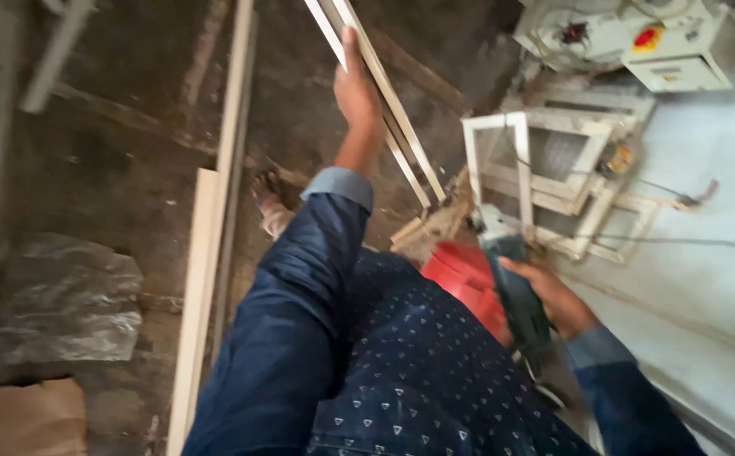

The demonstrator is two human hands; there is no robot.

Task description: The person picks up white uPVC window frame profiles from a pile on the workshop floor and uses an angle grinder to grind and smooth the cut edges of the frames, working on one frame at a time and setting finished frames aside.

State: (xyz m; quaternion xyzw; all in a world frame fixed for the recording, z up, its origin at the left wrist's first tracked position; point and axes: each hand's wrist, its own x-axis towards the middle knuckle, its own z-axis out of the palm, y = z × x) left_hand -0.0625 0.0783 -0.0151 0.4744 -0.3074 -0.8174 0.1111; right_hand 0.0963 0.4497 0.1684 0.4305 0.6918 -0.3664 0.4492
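Grey dirt floor | long pale plank lies on it, far left | white wood frame leans by a cream machine | left hand is closed on thin white strips — held up high | right hand is wrapped round a dark green power tool — low, beside a red thing.

The person's left arm, in a dark blue sleeve with a paler cuff, stretches away from the body toward the far middle of the scene. The left hand is raised, back of the hand showing, fingers curled closed around something thin. The right arm bends at near right, forearm angling inward. The right hand sits lower and nearer, fingers wrapped closed in a firm grip, knuckles facing up.
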